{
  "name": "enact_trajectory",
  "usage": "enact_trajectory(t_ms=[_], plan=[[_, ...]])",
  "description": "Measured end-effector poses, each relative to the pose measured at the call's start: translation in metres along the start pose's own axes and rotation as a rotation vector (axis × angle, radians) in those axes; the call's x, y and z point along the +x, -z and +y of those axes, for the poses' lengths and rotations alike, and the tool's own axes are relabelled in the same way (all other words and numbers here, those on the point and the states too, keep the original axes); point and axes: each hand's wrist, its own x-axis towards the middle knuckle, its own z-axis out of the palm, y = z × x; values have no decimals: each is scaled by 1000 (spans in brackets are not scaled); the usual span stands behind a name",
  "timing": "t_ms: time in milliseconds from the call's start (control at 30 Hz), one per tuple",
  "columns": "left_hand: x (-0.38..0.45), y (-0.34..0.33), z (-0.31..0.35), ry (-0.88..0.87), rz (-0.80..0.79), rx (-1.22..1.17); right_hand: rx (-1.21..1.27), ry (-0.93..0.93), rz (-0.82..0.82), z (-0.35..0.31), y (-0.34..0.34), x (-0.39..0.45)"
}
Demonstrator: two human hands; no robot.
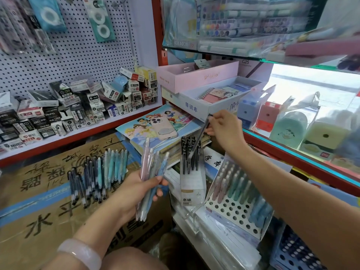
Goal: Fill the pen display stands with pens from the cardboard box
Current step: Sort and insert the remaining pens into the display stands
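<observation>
My left hand (136, 189) grips a bundle of pastel pens (151, 172), pink, clear and blue, tips pointing down. My right hand (224, 127) pinches the top of one dark pen (197, 142) that slants down into the clear display stand (191, 184), which holds several black pens. To its right stands a white perforated display stand (231, 207) with pastel pens in its back rows and open holes at the front. A pile of loose dark and teal pens (97, 174) lies on the closed cardboard box (48, 201) at the left.
A phone (162, 127) lies on a princess colouring book (155, 123) behind the stands. Small stationery boxes (78, 108) fill the left shelf under a pegboard. A red shelf edge (292, 158) runs on the right with sharpeners above. A blue stand (296, 252) with dark pens sits bottom right.
</observation>
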Motion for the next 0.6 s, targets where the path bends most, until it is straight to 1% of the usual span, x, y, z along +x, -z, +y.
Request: enact_trajectory(t_ms=[67,133,267,500,600], plan=[[3,-1,-1,7,36,-39,-215,105,-46,19,-2,-7],[7,-2,-2,8,69,-49,-300,132,-98,36,-8,-13],[9,-2,-3,1,97,-52,-307,106,-148,55,-21,-16],[12,2,-5,15,81,-80,-336,146,-170,66,-41,-14],[13,3,-6,26,79,-93,-454,173,-208,69,-45,-15]])
